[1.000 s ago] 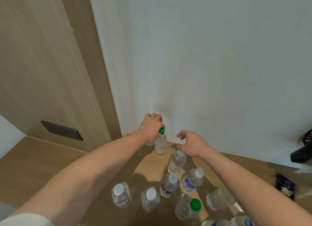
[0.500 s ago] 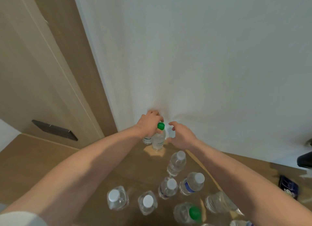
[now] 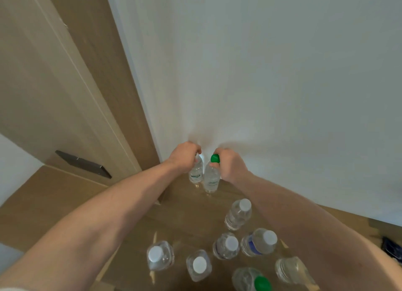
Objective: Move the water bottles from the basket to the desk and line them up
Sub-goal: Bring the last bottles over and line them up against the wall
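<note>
Two clear water bottles stand side by side at the far edge of the wooden desk [image 3: 65, 203], against the white wall. My left hand [image 3: 185, 154] is closed over the top of the left bottle [image 3: 195, 173]; its cap is hidden. My right hand [image 3: 230, 166] grips the neck of the green-capped bottle [image 3: 211, 179]. Closer to me, several more upright bottles stand loosely grouped: white-capped ones [image 3: 238, 214] [image 3: 159, 258] [image 3: 199, 265], one with a blue label [image 3: 260, 243], another green-capped one [image 3: 252, 281]. No basket is in view.
A wood-panelled door or cabinet [image 3: 54, 95] with a dark handle [image 3: 83, 163] rises at the left. A dark blue object [image 3: 391, 248] lies at the desk's right edge. Bare desk surface stretches to the left of my left arm.
My right hand has moved left and taken hold of the green-capped bottle. My left hand has shifted off that bottle onto the one beside it. Both bottles now stand closer to the wall.
</note>
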